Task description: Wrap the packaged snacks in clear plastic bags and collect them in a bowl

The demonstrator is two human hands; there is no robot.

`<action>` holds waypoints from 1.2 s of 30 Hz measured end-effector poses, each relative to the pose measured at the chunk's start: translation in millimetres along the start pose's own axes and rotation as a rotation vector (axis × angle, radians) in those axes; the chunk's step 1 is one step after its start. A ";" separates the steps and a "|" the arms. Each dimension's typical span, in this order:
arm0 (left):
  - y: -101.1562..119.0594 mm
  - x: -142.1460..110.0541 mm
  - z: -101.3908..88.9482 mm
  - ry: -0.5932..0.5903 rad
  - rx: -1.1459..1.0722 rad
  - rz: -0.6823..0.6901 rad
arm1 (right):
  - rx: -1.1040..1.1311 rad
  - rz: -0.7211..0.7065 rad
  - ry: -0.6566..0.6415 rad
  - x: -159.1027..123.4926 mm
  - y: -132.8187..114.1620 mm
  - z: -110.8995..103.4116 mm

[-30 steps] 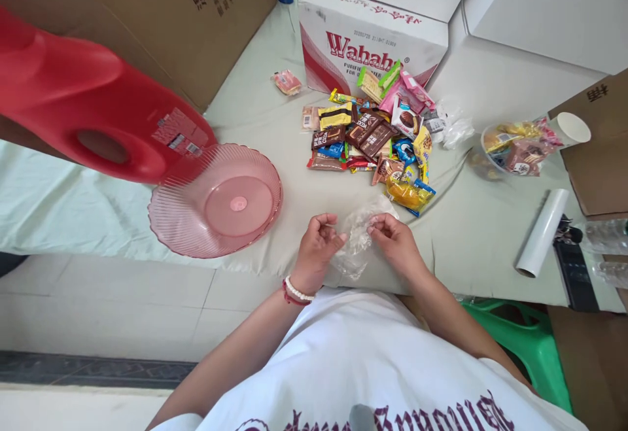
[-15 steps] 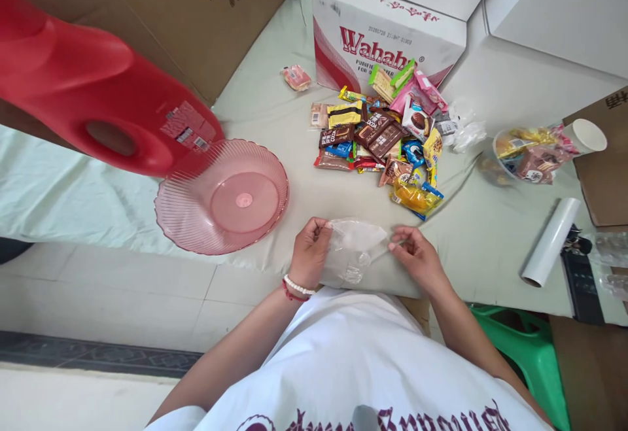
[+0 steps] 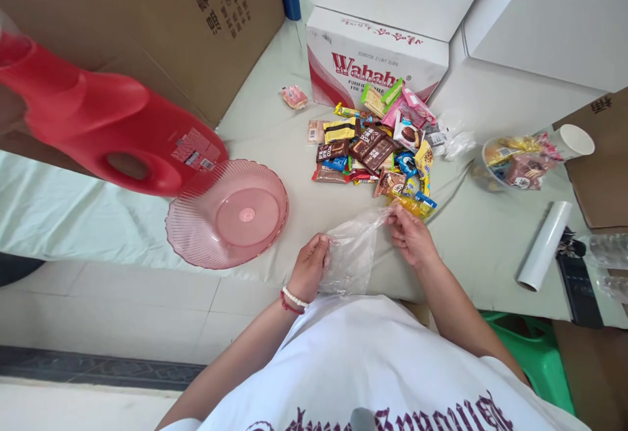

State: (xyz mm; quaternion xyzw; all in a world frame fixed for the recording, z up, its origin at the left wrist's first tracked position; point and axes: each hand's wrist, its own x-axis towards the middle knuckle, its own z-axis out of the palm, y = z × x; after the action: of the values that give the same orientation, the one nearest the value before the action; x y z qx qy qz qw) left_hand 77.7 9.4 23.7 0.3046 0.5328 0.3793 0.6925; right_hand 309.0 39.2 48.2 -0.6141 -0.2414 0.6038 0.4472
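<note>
A clear plastic bag [image 3: 350,251] is stretched between my two hands at the table's front edge. My left hand [image 3: 309,266] pinches its left side. Further up, my right hand [image 3: 411,235] grips the top right corner between thumb and fingers. Just beyond the bag lies a heap of wrapped snacks [image 3: 375,146], with brown cocoa packets in the middle. A yellow and blue packet [image 3: 412,205] at the heap's near edge is partly hidden behind my right fingers. The pink ribbed plastic plate [image 3: 248,215] rests to the left of my left hand.
A big red jug [image 3: 122,130] leans in at the left, overlapping the plate. Behind the snacks stands a white Wahaha carton [image 3: 377,58]. On the right are a clear bowl of snacks [image 3: 495,176], a paper cup [image 3: 575,140], a white roll [image 3: 544,244] and a green stool [image 3: 534,352].
My right hand has closed on the bag's corner and moved up, away from me. The crumpled bag is now drawn out wider and flatter. The camera view has shifted slightly.
</note>
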 end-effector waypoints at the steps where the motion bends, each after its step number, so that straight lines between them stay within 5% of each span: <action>1: -0.2 -0.2 0.4 0.002 0.002 -0.006 | -0.021 0.009 -0.012 -0.2 0.5 1.9; 6: 5.6 1.7 4.3 -0.041 -0.026 0.015 | -0.183 -0.112 -0.021 4.0 8.8 10.6; 10: 10.1 9.0 -4.7 0.094 -0.115 0.014 | -0.286 -0.194 0.106 9.3 6.1 -5.1; 14: 13.0 8.2 -16.0 0.059 -0.275 -0.094 | -0.493 -0.316 0.138 -8.5 -2.0 -20.0; 19: 26.2 -10.4 -11.6 -0.082 -0.447 -0.180 | -0.522 -0.328 -0.174 -45.4 -12.1 1.7; 24: 36.7 -25.9 -1.1 -0.157 -0.346 -0.114 | -0.675 -0.390 -0.493 -58.1 -14.8 43.2; 29: 36.7 -33.5 -0.2 -0.185 -0.344 -0.086 | -0.850 -0.476 -0.460 -57.7 -3.8 62.4; 36: 31.8 -41.4 -2.2 -0.197 -0.371 -0.075 | -0.601 -0.319 -0.336 -57.6 8.4 48.2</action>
State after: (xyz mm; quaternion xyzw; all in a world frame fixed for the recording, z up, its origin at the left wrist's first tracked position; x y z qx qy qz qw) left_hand 63.2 -9.0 70.4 0.1877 0.3944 0.4131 0.7991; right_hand 251.9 -0.7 77.6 -0.5651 -0.5701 0.5213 0.2898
